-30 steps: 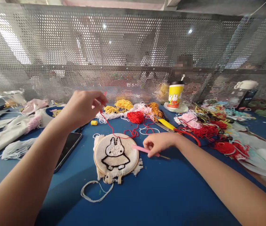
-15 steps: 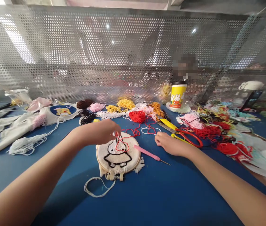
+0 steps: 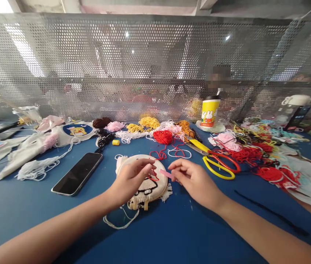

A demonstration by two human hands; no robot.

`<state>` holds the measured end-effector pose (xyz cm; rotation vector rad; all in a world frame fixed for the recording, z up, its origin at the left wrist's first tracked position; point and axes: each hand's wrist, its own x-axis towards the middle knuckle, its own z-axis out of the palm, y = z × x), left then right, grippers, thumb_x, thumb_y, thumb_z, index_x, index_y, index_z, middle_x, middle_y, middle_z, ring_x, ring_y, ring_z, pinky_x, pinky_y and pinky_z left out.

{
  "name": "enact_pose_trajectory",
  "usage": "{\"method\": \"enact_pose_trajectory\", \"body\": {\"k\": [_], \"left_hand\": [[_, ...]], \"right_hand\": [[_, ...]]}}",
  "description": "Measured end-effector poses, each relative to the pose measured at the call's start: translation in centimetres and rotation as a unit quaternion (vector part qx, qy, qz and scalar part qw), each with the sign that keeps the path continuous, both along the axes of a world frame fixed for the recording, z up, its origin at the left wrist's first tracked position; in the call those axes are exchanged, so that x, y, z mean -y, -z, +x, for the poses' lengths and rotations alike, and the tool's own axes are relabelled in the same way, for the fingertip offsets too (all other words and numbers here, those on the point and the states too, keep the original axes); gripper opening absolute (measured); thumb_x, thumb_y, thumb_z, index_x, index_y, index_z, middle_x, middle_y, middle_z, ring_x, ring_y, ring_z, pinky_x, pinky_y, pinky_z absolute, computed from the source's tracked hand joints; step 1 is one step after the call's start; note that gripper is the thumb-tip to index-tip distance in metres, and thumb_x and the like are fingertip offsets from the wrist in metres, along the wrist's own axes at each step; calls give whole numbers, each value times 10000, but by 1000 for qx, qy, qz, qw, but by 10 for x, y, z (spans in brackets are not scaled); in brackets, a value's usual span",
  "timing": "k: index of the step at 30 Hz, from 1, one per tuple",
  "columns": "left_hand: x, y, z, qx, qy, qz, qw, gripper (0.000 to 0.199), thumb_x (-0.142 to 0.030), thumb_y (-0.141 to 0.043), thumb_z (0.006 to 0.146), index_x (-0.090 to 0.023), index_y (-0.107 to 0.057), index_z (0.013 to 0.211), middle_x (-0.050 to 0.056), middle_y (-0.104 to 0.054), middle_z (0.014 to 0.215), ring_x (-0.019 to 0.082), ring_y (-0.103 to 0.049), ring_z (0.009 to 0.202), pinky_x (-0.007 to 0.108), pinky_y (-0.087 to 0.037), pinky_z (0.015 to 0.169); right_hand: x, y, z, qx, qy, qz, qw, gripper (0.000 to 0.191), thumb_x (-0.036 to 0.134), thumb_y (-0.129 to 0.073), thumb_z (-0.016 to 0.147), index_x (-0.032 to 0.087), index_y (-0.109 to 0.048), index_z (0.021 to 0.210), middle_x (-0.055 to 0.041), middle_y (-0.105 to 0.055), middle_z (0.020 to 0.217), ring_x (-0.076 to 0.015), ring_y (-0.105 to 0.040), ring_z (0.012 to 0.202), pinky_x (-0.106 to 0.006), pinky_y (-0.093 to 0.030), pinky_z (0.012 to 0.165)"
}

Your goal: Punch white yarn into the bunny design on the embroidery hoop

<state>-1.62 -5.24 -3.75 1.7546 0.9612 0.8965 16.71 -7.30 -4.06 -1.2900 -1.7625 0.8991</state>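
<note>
On the table sits an embroidery hoop (image 3: 160, 187) with cream cloth, on which a black yarn outline of a figure shows in part. My left hand (image 3: 132, 179) is over the hoop's left side, its fingertips closed on the strand of red yarn (image 3: 155, 179). The strand leads back to a red yarn ball (image 3: 163, 137). Just right of the hoop, my right hand (image 3: 196, 181) grips a pink punch needle (image 3: 166, 173); its metal tip is hidden by the hand. A loop of white yarn (image 3: 122, 226) hangs out below the hoop.
A phone (image 3: 77, 174) lies left of the hoop. Scissors (image 3: 218, 161) with red and yellow handles lie to the right, before tangled yarn (image 3: 246, 154). A yellow cup (image 3: 209, 113) stands at the back, in front of a perforated metal screen (image 3: 155, 55). A black strand (image 3: 271, 212) lies front right.
My right hand has moved left and taken up the pink punch needle from the table. My left hand has come lower over the hoop, and the phone and black strand are uncovered.
</note>
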Motion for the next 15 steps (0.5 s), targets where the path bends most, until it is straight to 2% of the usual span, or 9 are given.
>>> {"method": "enact_pose_trajectory", "body": {"k": [5,10,12,15], "left_hand": [[6,6,-2,51,-18,-21,998,269,-318,-396,803,-128,-536,932,4,-564,615,125,-556,592,266,-455,607],[6,5,-2,44,-27,-47,998,211,-307,-429,786,-141,-553,740,-15,-549,514,105,-537,494,221,-436,510],[6,6,-2,19,-27,-35,999,210,-306,-428,786,-148,-548,718,-10,-560,516,106,-536,492,216,-436,494],[7,9,-4,-40,-16,29,999,199,-272,-420,790,-151,-559,716,3,-582,543,105,-541,501,211,-437,496]], "right_hand": [[10,10,-10,11,-46,-40,998,132,280,-414,783,179,-498,791,8,-524,617,-117,-516,586,-236,-422,555],[13,19,-11,21,-77,-54,995,142,289,-409,795,181,-499,775,14,-522,591,-108,-493,557,-234,-403,554],[13,19,-11,8,-83,-79,993,166,310,-412,798,176,-509,779,10,-531,600,-104,-488,561,-234,-401,560],[9,14,-14,-57,-131,-169,975,256,388,-413,788,154,-516,774,-8,-545,635,-92,-489,534,-241,-416,544]]}}
